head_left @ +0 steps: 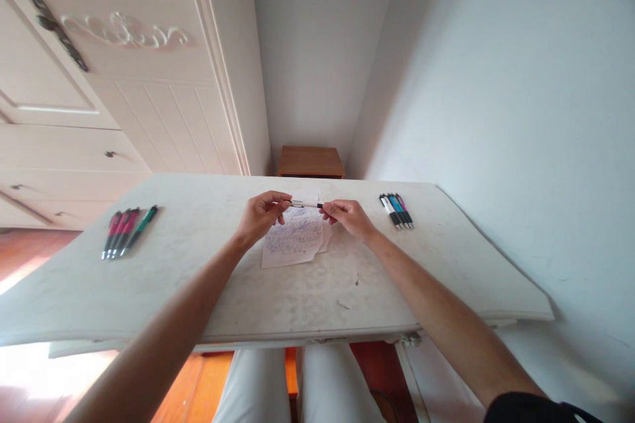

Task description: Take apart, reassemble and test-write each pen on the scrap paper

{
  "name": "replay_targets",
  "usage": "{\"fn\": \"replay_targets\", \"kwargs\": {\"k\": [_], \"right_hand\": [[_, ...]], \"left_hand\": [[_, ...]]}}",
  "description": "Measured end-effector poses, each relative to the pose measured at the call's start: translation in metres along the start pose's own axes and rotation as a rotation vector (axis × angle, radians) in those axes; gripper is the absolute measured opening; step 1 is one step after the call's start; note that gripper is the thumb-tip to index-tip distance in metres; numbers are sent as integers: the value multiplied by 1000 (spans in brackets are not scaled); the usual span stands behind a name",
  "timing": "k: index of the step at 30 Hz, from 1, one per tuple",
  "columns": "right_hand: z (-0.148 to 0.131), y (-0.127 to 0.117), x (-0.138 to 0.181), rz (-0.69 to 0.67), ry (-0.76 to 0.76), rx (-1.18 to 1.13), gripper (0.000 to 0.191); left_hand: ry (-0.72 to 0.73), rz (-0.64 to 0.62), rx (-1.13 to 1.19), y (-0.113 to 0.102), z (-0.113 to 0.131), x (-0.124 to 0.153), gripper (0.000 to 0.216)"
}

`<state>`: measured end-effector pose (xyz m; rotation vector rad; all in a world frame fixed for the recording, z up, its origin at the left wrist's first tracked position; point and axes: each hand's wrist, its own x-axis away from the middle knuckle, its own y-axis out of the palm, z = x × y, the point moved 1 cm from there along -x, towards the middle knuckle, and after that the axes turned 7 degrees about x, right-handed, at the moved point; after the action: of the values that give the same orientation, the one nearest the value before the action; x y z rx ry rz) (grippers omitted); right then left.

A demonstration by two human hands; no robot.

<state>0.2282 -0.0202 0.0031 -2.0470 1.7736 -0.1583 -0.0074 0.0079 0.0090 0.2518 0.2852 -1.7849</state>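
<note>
A white pen (307, 204) with black ends is stretched level between my two hands, above the scribbled paper sheets (290, 238). My left hand (262, 215) pinches its clip end. At the other end, the fingers of my right hand (348, 217) close on the black grip; the tip is hidden by them. To the right lies a row of several pens (395, 211) with white, blue and pink barrels and black grips. On the left side of the table rest several dark pink pens (119, 232) and a green pen (140, 230).
The white table (238, 304) has a worn top and some small dark marks near its front. Behind it stands a small brown wooden cabinet (311, 160). A cream wardrobe (188, 112) rises at the left, and a pale wall (520, 125) bounds the right side.
</note>
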Motion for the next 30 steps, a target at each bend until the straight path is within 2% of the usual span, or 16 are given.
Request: {"fn": "replay_targets", "kwargs": {"k": [5, 10, 14, 20, 30], "right_hand": [[-1, -3, 0, 27, 71, -159, 35], [0, -2, 0, 16, 111, -213, 30], [-2, 0, 2, 24, 72, -182, 29], [-3, 3, 5, 39, 8, -109, 29], [-8, 7, 8, 30, -91, 47, 31]], "left_hand": [[-15, -9, 29, -1, 1, 0, 45], [-26, 13, -49, 0, 2, 0, 31], [-15, 58, -75, 1, 4, 1, 26], [-19, 31, -129, -1, 1, 1, 22], [33, -12, -306, -2, 2, 4, 34]]}}
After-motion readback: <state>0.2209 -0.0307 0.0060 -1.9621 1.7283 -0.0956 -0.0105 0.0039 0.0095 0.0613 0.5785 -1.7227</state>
